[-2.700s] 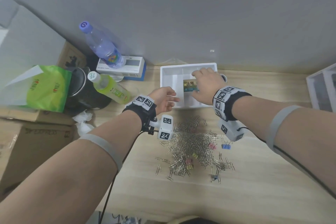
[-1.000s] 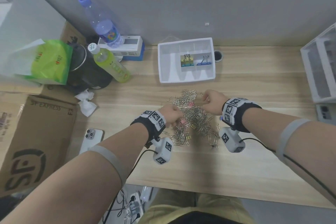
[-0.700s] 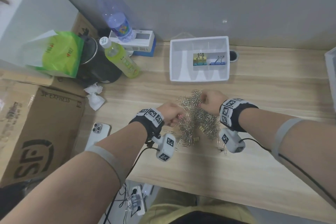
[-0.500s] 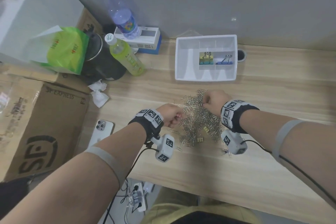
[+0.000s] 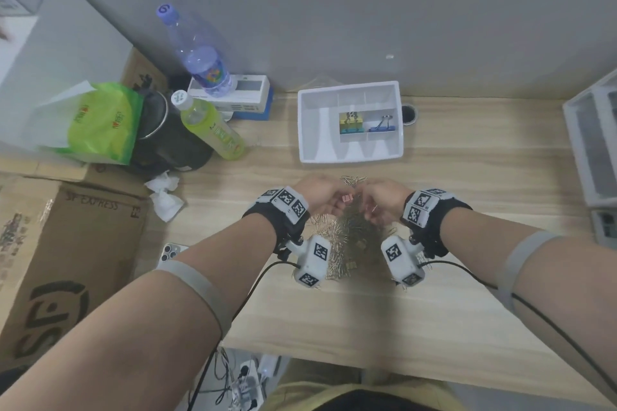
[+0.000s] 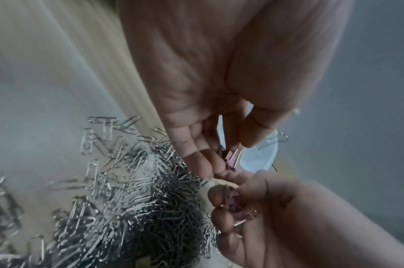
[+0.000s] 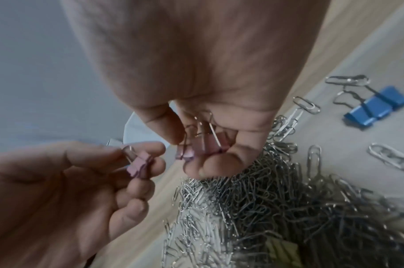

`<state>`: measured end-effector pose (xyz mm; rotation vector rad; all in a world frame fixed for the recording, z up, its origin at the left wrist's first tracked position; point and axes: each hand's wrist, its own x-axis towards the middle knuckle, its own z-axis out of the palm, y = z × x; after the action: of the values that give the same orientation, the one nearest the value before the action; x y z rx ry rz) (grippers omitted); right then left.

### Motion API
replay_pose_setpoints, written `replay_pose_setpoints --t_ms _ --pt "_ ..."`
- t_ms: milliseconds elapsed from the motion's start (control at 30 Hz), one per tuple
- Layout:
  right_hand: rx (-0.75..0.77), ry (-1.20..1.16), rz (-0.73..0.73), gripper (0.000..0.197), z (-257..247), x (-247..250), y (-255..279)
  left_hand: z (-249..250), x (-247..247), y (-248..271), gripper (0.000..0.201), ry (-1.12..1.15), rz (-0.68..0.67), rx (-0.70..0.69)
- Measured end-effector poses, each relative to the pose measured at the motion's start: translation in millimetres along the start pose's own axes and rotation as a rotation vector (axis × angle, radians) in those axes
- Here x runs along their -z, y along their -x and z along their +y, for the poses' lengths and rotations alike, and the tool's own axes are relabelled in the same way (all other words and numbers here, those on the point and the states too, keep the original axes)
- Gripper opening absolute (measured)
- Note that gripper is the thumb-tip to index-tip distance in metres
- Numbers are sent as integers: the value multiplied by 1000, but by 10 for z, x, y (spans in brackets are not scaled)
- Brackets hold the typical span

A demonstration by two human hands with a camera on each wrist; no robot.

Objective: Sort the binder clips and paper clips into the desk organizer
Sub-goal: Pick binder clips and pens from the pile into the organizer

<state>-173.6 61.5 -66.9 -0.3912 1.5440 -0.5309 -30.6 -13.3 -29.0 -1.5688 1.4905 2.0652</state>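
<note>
My left hand (image 5: 335, 202) pinches a small pink binder clip (image 6: 233, 157) between thumb and fingers. My right hand (image 5: 369, 208), close beside it, grips pink binder clips (image 7: 202, 146) in curled fingers. Both hands hover just above the pile of silver paper clips (image 5: 347, 237) on the wooden desk. The white desk organizer (image 5: 307, 130) stands behind the pile. One of its small compartments holds a stack of coloured binder clips (image 5: 350, 123) and the one next to it a blue binder clip (image 5: 382, 127). Blue binder clips (image 7: 377, 107) lie loose on the desk, and a yellow one (image 7: 281, 248) sits in the pile.
A green drink bottle (image 5: 213, 130), a water bottle (image 5: 197, 53), a black pot (image 5: 167, 140) and a green bag (image 5: 100, 123) crowd the back left. Crumpled tissue (image 5: 165, 197) and a phone (image 5: 172, 252) lie near a cardboard box (image 5: 66, 260). White trays (image 5: 591, 143) stand at the right.
Both hands have risen from the paper clip pile and come together, each holding pink binder clips. Earlier the right hand was at the organizer's compartments.
</note>
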Motion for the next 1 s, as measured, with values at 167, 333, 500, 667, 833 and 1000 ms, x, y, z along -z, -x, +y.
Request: replay_pose_setpoints --t_ms 167,333,500,667,833,1000 --pt "-50 -393 44 19 22 39 63 166 -72 -16 25 -199 3 -86" --pt "-13 -482 -16 27 -49 73 24 219 -53 -33 24 -227 42 -168" --pt "13 -446 -85 19 -150 74 -29 237 104 -116 27 -90 92 -182" --pt "38 -467 9 12 -359 50 -168 243 344 -252 10 7 258 -139" --pt "151 -264 271 7 -626 128 -435 27 608 -411 16 -219 253 -7" --pt "162 73 370 36 -772 109 -574 -133 687 -401 18 -255 156 60"
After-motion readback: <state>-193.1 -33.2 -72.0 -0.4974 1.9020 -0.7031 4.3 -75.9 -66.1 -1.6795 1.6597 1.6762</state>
